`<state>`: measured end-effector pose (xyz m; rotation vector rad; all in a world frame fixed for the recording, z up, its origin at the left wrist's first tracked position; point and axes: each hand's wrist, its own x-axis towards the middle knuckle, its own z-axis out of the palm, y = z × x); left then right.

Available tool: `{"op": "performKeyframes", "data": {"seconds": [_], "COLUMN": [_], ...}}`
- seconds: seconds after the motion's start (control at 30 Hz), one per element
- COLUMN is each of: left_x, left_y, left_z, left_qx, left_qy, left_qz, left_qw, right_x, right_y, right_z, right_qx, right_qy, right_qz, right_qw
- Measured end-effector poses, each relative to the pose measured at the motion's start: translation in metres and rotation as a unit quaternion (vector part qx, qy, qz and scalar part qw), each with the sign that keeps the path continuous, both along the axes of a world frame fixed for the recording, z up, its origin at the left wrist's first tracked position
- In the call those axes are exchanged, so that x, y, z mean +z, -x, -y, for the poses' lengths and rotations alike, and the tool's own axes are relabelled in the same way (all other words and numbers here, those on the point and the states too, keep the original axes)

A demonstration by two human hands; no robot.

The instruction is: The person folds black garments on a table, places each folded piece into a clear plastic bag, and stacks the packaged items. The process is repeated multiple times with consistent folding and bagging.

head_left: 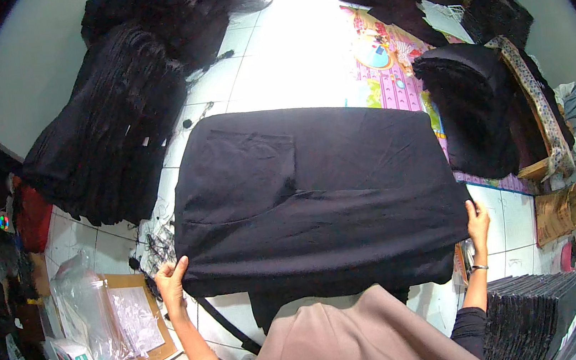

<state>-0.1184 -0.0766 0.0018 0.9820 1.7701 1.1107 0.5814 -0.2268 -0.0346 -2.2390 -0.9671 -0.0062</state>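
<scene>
A broad piece of black cloth (351,222) lies spread in front of me, with wrinkles across its near half. Over its upper left lies another layer of the same black fabric (244,171), its edges creased. My left hand (172,279) pinches the cloth at its near left edge, thumb on top. At the right edge, my right hand (478,220) is closed on the cloth, level with the left or slightly farther away. The near edge hangs down toward my lap. What supports the cloth is hidden beneath it.
Tall stacks of black cloth (122,121) stand at the left. More folded black cloth (470,107) lies at the right on a colourful mat (395,59). Nearer are a plastic-wrapped cardboard piece (133,321), a stack of dark sheets (535,315) and a brown paper bag (558,214).
</scene>
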Motion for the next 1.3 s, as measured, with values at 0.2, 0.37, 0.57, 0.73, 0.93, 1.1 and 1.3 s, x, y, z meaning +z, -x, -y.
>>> {"op": "performKeyframes", "data": {"seconds": [0.2,0.37,0.57,0.73,0.93,1.1,1.3], "left_x": [-0.032,-0.027,-0.022,-0.008,-0.005,0.012,0.042], "left_y": [-0.015,-0.043,-0.039,-0.015,-0.002,-0.009,-0.096], "left_z": [0.022,0.054,0.049,0.034,0.009,0.001,0.02], "left_qx": [0.128,0.077,-0.024,-0.006,-0.051,-0.001,0.076], "left_qy": [-0.181,-0.291,-0.318,-0.205,-0.079,-0.044,-0.362], "left_qz": [0.014,-0.396,-0.444,-0.049,0.06,0.007,-0.342], "left_qw": [0.975,0.868,0.838,0.977,0.994,0.999,0.864], "right_x": [-0.007,0.075,0.065,0.068,0.066,0.099,0.146], "right_y": [0.013,0.112,0.3,0.363,0.336,0.345,0.385], "right_z": [-0.051,-0.183,-0.289,-0.347,-0.376,-0.342,-0.218], "right_qx": [0.011,0.241,0.568,0.475,0.459,0.514,0.654], "right_qy": [0.288,-0.068,-0.006,0.138,0.068,-0.046,-0.054], "right_qz": [0.112,0.144,0.112,0.123,0.083,0.226,0.166], "right_qw": [0.951,0.957,0.816,0.86,0.882,0.826,0.736]}}
